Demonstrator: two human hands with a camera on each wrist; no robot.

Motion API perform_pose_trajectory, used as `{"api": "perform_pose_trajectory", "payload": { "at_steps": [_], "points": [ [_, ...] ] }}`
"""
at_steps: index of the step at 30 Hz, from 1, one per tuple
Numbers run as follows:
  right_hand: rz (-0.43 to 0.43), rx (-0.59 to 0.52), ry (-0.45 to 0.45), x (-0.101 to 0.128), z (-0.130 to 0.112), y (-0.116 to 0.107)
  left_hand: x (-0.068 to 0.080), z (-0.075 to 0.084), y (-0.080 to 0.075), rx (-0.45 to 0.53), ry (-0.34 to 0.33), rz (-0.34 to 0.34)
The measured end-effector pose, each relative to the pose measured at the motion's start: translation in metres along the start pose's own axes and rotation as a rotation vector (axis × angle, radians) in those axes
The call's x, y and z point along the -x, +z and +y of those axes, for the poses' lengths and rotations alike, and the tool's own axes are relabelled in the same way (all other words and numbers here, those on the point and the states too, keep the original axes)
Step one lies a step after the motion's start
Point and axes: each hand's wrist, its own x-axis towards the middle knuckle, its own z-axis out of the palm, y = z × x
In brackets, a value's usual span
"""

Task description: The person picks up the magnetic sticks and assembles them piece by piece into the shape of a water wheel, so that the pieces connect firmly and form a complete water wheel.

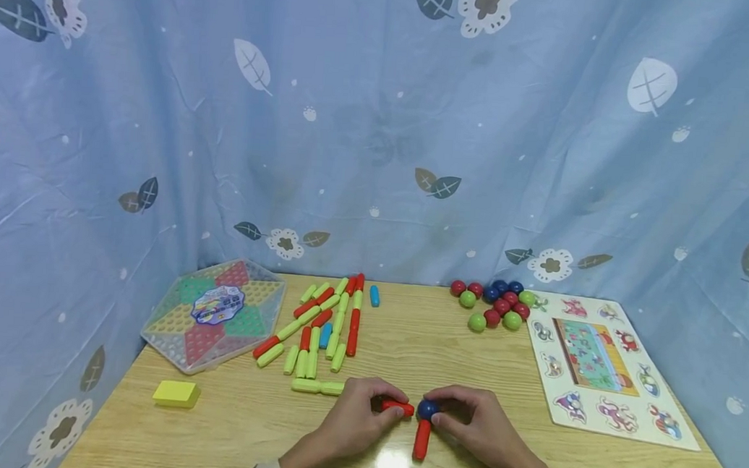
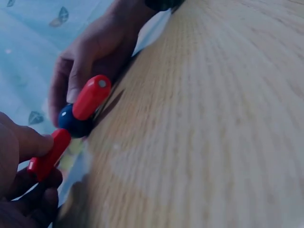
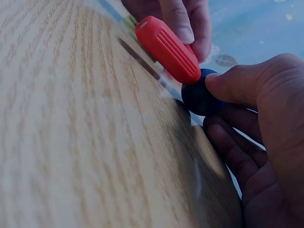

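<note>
Near the front edge of the wooden table (image 1: 237,427), my left hand (image 1: 383,407) pinches a short red stick (image 1: 397,407) that lies sideways. Its end meets a dark blue ball (image 1: 427,409), which my right hand (image 1: 442,413) grips. A second red stick (image 1: 422,439) runs from the ball toward me, flat on the table. The left wrist view shows the held red stick (image 2: 47,159), the blue ball (image 2: 73,121) and the other red stick (image 2: 91,96). In the right wrist view my thumb (image 3: 237,85) presses the blue ball (image 3: 199,97), with a red stick (image 3: 167,49) joined to it.
Several loose green, red and blue sticks (image 1: 322,325) lie at the centre back. A hexagonal game board (image 1: 212,313) and a yellow block (image 1: 176,393) are at the left. Red, green and blue balls (image 1: 496,304) and a picture puzzle board (image 1: 600,358) are at the right. A blue curtain (image 1: 382,118) surrounds the table.
</note>
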Motion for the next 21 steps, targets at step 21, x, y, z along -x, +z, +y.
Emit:
{"api": "perform_pose_trajectory", "payload": {
  "at_steps": [21],
  "points": [
    [-0.004, -0.061, -0.005, -0.0008, 0.001, -0.0002, -0.0044, 0.0, 0.0107, -0.177, 0.039, 0.01]
  ]
}}
